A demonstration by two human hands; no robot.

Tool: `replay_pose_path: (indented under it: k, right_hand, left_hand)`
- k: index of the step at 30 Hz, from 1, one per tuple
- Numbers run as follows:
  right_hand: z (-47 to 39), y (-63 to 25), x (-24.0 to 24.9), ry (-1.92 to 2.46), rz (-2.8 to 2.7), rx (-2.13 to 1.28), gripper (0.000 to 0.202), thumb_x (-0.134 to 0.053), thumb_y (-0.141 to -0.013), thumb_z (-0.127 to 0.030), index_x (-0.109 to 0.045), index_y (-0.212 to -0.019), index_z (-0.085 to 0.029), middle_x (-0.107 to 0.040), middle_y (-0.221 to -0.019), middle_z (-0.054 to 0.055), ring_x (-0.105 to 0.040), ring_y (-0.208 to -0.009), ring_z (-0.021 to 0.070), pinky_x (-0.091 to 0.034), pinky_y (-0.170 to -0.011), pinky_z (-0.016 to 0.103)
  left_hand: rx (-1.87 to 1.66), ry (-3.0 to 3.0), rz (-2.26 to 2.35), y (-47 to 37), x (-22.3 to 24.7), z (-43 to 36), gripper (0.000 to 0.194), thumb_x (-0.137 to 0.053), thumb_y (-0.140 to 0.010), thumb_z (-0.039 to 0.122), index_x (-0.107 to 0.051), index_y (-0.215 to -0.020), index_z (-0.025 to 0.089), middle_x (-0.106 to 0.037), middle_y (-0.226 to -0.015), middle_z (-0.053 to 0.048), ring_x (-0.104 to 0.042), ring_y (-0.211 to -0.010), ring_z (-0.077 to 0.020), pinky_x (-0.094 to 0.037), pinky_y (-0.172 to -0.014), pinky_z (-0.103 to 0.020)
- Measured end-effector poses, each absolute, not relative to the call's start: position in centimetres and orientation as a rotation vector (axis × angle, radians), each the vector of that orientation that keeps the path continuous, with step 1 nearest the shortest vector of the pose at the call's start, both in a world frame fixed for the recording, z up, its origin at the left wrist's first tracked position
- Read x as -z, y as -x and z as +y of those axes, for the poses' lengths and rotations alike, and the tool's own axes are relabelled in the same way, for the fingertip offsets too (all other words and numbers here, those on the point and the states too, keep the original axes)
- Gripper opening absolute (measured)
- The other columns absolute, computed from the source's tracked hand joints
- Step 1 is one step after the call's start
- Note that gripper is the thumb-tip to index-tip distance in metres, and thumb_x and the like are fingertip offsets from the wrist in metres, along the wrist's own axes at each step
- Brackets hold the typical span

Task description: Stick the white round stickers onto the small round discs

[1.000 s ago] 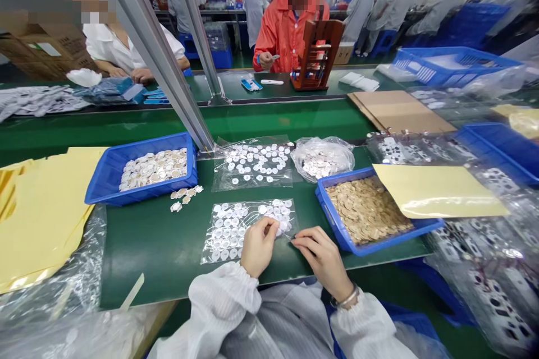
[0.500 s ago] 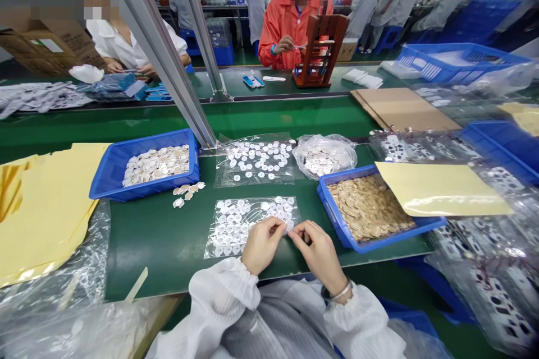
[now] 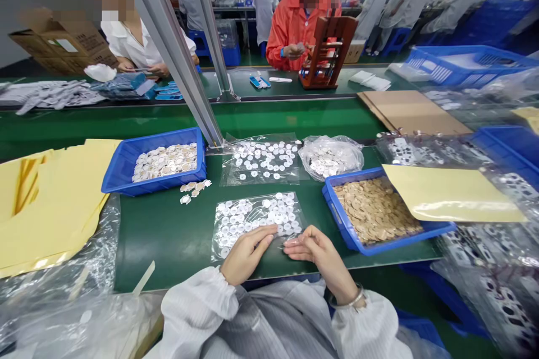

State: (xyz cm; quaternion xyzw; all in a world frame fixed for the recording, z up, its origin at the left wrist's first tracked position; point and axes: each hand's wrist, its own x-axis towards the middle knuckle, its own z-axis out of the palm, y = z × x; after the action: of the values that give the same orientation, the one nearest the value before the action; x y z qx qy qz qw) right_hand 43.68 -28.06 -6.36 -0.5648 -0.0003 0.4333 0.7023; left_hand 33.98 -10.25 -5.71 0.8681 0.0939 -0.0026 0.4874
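Observation:
In front of me on the green work surface lies a clear plastic sheet (image 3: 242, 227) covered with rows of small round white discs (image 3: 280, 216). My left hand (image 3: 248, 252) rests at the lower edge of this sheet, fingers stretched out together over it. Close to the sheet's lower right corner is my right hand (image 3: 320, 258), its fingers extended and pointing left, with the fingertips at the film's edge. A small gap separates the two hands. Neither hand shows a disc between its fingers.
A blue tray (image 3: 110, 174) of white-rimmed discs stands left, with several loose discs (image 3: 194, 188) beside it. Behind lie another disc sheet (image 3: 263, 160) and a plastic bag (image 3: 332, 157). Right is a blue tray (image 3: 337, 219) of tan discs, partly under yellow paper (image 3: 450, 193). A metal post (image 3: 181, 56) rises behind.
Both hands were pinching at a disc on the sheet's right part. Now their fingers are stretched out, lower and farther apart. The whole view has shifted slightly.

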Motion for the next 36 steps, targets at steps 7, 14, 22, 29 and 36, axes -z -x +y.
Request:
replay_pose_path:
  k: [7, 14, 22, 29, 36]
  right_hand:
    - [-28.6, -43.4, 6.4, 1.051, 0.242, -1.033, 0.031, -0.077, -0.069, -0.030, -0.049, -0.072, -0.019, -0.076, -0.082, 0.009, -0.075, -0.072, 0.0203, -0.058, -0.063, 0.025]
    - [-29.2, -43.4, 7.1, 1.001, 0.329, -1.007, 0.022, -0.071, -0.073, -0.027, -0.051, -0.079, -0.018, -0.076, -0.089, 0.014, -0.075, -0.077, 0.0205, -0.058, -0.067, 0.024]
    - [-29.6, -42.7, 6.7, 0.933, 0.346, -1.093, 0.017, -0.060, -0.082, -0.029, -0.047, -0.078, -0.020, -0.074, -0.098, 0.018, -0.075, -0.077, 0.0192, -0.058, -0.069, 0.024]
    - [-29.4, -42.4, 6.0, 0.853, 0.408, -1.147, 0.013, -0.055, -0.085, -0.025, -0.047, -0.077, -0.020, -0.075, -0.095, 0.016, -0.074, -0.075, 0.0162, -0.057, -0.066, 0.021]
    - [-29.4, -42.3, 6.1, 0.822, 0.424, -1.128, 0.013, -0.058, -0.084, -0.027, -0.052, -0.075, -0.019, -0.076, -0.093, 0.011, -0.073, -0.070, 0.0134, -0.055, -0.063, 0.021]
  left_hand:
    - [-0.161, -2.389, -0.044, -33.2, 7.1, -10.3, 0.046, -0.059, -0.086, 0.034, -0.052, -0.129, 0.022, -0.056, -0.137, -0.011, -0.052, -0.127, -0.0245, -0.046, -0.104, -0.044]
    - [-0.777, -2.737, 0.080, -31.0, 8.4, -11.1, 0.029, -0.054, -0.086, 0.008, -0.054, -0.114, 0.016, -0.062, -0.122, -0.017, -0.050, -0.128, -0.0284, -0.050, -0.099, -0.046]
    - [-0.846, -2.768, 0.088, -29.3, 8.5, -11.2, 0.025, -0.057, -0.083, 0.004, -0.059, -0.103, 0.019, -0.065, -0.112, -0.013, -0.056, -0.120, -0.0295, -0.053, -0.095, -0.048]
    - [-0.903, -2.773, 0.074, -30.6, 8.0, -13.0, 0.021, -0.059, -0.081, 0.004, -0.062, -0.096, 0.018, -0.063, -0.112, -0.013, -0.054, -0.120, -0.0296, -0.052, -0.096, -0.050]
    - [-0.870, -2.783, 0.087, -31.5, 7.5, -13.2, 0.015, -0.056, -0.083, 0.005, -0.062, -0.088, 0.018, -0.066, -0.106, -0.012, -0.057, -0.113, -0.0290, -0.054, -0.092, -0.048]
